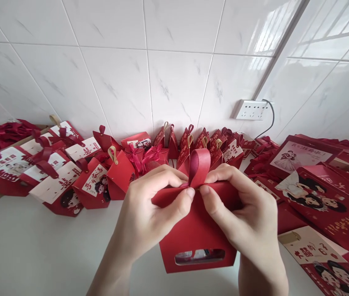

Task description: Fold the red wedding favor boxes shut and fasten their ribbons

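A red gift box (200, 230) with a rounded clear window near its bottom stands in front of me at the middle of the table. A loop of dark red ribbon (199, 166) rises from its top edge. My left hand (154, 209) pinches that top edge between thumb and fingers, just left of the ribbon. On the other side, my right hand (243, 209) pinches the same edge, its thumb tip close to the ribbon's base. Both hands are closed on the box, and the fingertips behind it are partly hidden.
Several finished-looking red boxes (94, 183) with ribbon handles crowd the left and back of the white table (38, 246). Flat printed red cartons (331, 205) are stacked at the right. A white power strip (253, 110) with a black cable is on the tiled wall (112, 82).
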The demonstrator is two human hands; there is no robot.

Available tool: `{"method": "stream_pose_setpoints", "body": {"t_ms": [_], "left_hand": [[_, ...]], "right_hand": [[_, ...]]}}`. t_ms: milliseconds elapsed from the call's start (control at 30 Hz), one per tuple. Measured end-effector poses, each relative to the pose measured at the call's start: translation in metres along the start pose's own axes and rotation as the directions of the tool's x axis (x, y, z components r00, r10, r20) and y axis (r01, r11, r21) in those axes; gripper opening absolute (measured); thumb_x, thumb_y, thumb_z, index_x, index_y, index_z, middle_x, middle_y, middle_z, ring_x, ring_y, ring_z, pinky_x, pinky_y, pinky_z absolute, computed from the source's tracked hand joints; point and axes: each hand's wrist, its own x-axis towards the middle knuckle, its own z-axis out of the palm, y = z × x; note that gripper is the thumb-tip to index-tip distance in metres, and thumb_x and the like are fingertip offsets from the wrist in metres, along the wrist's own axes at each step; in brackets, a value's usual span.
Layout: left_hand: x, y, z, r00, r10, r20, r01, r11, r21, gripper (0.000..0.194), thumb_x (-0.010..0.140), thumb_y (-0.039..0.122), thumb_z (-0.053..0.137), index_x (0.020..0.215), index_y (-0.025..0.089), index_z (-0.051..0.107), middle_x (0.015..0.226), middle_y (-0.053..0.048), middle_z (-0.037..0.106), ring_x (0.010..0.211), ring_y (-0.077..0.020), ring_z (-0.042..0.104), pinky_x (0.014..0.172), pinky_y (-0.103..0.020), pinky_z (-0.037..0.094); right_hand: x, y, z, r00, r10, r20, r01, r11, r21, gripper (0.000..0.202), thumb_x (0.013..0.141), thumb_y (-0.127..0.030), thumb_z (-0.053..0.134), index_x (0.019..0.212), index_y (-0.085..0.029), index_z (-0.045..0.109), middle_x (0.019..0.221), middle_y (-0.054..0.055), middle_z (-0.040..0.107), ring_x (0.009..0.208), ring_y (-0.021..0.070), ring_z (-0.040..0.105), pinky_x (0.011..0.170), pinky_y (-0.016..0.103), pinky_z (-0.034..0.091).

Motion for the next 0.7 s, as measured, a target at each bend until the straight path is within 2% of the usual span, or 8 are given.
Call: {"method": "stream_pose_setpoints", "body": {"t_ms": [67, 133, 267, 400, 700], "left_hand": [[-0.0012, 0.0001, -0.0001, 1.0, -0.003, -0.002, 0.003, 1.0, -0.007, 0.005, 0.082, 0.017, 0.063, 0.08, 0.021, 0.061, 0.083, 0.001, 0.069, 0.074, -0.0124, 0.065, 0.066, -0.022, 0.054], [-0.0023, 0.0007, 0.0004, 1.0, 0.0, -0.025, 0.0, 1.0, -0.015, 0.009, 0.081, 0.017, 0.064, 0.087, 0.022, 0.061, 0.084, 0.001, 0.069, 0.074, -0.0125, 0.065, 0.068, -0.023, 0.055], [-0.0032, 0.0022, 0.0012, 0.996, 0.048, -0.08, -0.045, 0.998, 0.045, 0.012, 0.081, 0.013, 0.065, 0.079, 0.022, 0.058, 0.074, 0.004, 0.065, 0.068, -0.0098, 0.062, 0.065, -0.02, 0.054], [-0.0031, 0.0008, 0.0009, 0.993, 0.051, -0.102, -0.04, 0.994, 0.105, 0.01, 0.081, 0.015, 0.066, 0.078, 0.023, 0.061, 0.073, 0.004, 0.068, 0.067, -0.0112, 0.064, 0.062, -0.02, 0.055], [-0.0011, -0.0036, 0.0021, 0.995, 0.061, -0.084, -0.051, 0.992, 0.118, 0.008, 0.083, 0.017, 0.064, 0.077, 0.023, 0.064, 0.071, 0.003, 0.067, 0.064, -0.0116, 0.062, 0.059, -0.021, 0.053]], "right_hand": [[0.0003, -0.0003, 0.0002, 1.0, 0.003, -0.001, -0.003, 1.0, -0.001, 0.01, 0.084, -0.013, 0.062, 0.085, -0.022, 0.059, 0.078, -0.005, 0.064, 0.064, 0.007, 0.057, 0.059, 0.014, 0.048], [0.0006, -0.0006, -0.0002, 1.0, 0.0, -0.011, 0.0, 1.0, -0.003, 0.01, 0.085, -0.014, 0.062, 0.085, -0.023, 0.058, 0.078, -0.006, 0.064, 0.064, 0.0066, 0.057, 0.059, 0.014, 0.047], [0.0002, -0.0007, -0.001, 0.999, -0.021, -0.035, 0.02, 1.0, -0.023, 0.009, 0.085, -0.015, 0.063, 0.084, -0.022, 0.058, 0.076, -0.005, 0.062, 0.063, 0.0072, 0.056, 0.058, 0.016, 0.047], [-0.0008, 0.0001, 0.0001, 0.998, -0.029, -0.053, 0.026, 0.998, -0.059, 0.009, 0.084, -0.015, 0.063, 0.083, -0.022, 0.058, 0.075, -0.005, 0.062, 0.062, 0.0085, 0.057, 0.058, 0.018, 0.048], [0.0001, 0.001, -0.0004, 0.999, -0.016, -0.043, 0.012, 0.995, -0.098, 0.007, 0.085, -0.018, 0.063, 0.083, -0.023, 0.059, 0.074, -0.004, 0.062, 0.061, 0.0096, 0.057, 0.057, 0.019, 0.049]]}}
